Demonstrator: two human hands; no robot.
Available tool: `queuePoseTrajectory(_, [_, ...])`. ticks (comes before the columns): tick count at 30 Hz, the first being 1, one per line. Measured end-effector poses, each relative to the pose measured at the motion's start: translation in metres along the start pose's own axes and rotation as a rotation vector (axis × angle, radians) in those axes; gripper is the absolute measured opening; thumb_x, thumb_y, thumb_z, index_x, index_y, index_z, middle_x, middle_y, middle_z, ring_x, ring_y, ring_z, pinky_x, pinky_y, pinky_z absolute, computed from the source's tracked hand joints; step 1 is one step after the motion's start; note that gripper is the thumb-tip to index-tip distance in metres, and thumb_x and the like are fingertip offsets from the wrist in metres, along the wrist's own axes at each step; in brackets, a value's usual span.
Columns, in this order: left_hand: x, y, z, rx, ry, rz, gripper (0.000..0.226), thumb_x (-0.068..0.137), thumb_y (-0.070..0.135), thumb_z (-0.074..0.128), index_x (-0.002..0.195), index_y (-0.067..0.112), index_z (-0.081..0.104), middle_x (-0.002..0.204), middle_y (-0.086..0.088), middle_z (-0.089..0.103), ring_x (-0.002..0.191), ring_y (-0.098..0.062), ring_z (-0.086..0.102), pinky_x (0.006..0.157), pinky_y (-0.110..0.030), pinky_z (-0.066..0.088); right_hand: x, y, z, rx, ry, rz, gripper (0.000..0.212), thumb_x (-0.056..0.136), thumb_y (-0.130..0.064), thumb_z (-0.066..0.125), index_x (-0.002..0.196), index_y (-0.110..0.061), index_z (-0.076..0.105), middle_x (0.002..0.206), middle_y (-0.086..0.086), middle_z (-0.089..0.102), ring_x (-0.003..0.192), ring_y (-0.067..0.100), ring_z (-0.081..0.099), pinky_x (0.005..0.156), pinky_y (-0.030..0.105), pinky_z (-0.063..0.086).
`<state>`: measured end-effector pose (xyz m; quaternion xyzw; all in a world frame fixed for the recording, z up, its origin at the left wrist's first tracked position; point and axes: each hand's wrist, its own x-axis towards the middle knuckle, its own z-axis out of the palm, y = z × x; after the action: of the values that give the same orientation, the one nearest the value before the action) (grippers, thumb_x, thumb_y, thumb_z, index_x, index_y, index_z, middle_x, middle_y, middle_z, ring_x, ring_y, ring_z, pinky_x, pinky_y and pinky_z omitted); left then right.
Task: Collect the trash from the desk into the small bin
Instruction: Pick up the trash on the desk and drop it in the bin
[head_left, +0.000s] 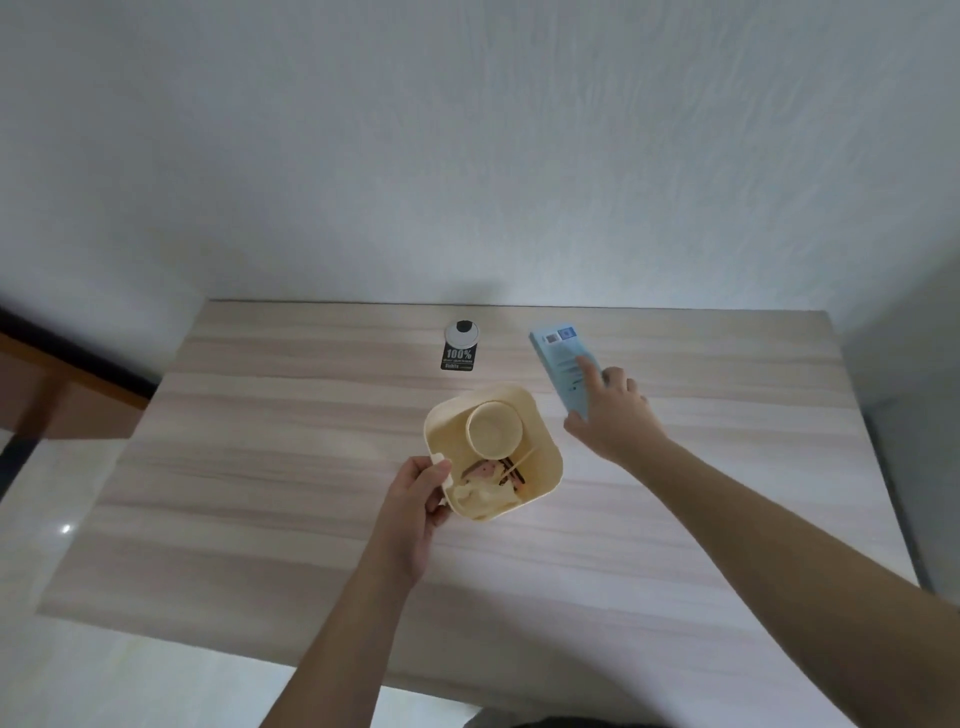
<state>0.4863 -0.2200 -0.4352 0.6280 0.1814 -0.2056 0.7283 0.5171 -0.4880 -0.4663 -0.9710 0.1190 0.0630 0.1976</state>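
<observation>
A small cream bin (545, 457) stands near the middle of the wooden desk (260, 467). Inside it lie a paper cup (493, 428), crumpled paper, wooden sticks and a pinkish wrapper. My left hand (415, 499) grips the bin's near-left rim. My right hand (615, 410) holds a long light-blue box (561, 364) just right of the bin, thumb under its near end and index finger along its top. The box angles away toward the wall, raised off the desk.
A black label reading "100%" (459, 358) lies at the desk's back edge, below a round grey cable grommet (462, 332). A white wall rises behind. The floor shows left of the desk and along its front edge.
</observation>
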Motion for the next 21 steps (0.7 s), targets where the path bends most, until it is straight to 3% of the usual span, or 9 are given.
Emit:
queuePoseTrajectory(7, [-0.009,0.002,0.017,0.04,-0.072,-0.004,0.023,0.072,0.026,0.065,0.082,0.013,0.049,0.052,0.008,0.038,0.05,-0.008,0.034,0.063,-0.031,0.033,-0.041,0.003,-0.061,0.201,0.106,-0.062,0.074,0.082,-0.033,0.054,0.143,-0.033,0.013,0.13,0.015,0.04,0.109,0.038,0.05,0.082,0.048,0.05])
queuePoseTrajectory(12, [-0.017,0.001,0.021,0.075,-0.111,-0.009,0.023,0.075,0.027,0.064,0.08,0.013,0.047,0.052,0.008,0.039,0.051,-0.01,0.034,0.061,-0.031,0.031,-0.094,-0.006,-0.094,0.198,0.197,-0.255,0.072,0.082,-0.032,0.061,0.145,-0.019,0.029,0.132,0.014,0.045,0.11,0.034,0.052,0.084,0.043,0.051])
queuePoseTrajectory(17, [-0.021,-0.007,0.012,0.08,-0.145,-0.036,0.018,0.089,0.023,0.06,0.079,0.014,0.048,0.054,0.005,0.035,0.054,-0.012,0.034,0.065,-0.033,0.035,-0.146,-0.028,-0.102,0.17,0.18,-0.39,0.068,0.079,-0.027,0.072,0.137,-0.005,0.044,0.129,0.016,0.051,0.108,0.033,0.057,0.089,0.044,0.051])
queuePoseTrajectory(21, [-0.027,-0.005,0.001,0.1,-0.215,-0.038,0.028,0.076,0.037,0.067,0.079,0.015,0.049,0.054,0.006,0.039,0.054,-0.012,0.038,0.063,-0.032,0.034,-0.172,-0.044,-0.103,0.129,0.148,-0.375,0.065,0.077,-0.027,0.073,0.133,-0.004,0.05,0.124,0.017,0.054,0.103,0.034,0.059,0.087,0.044,0.052])
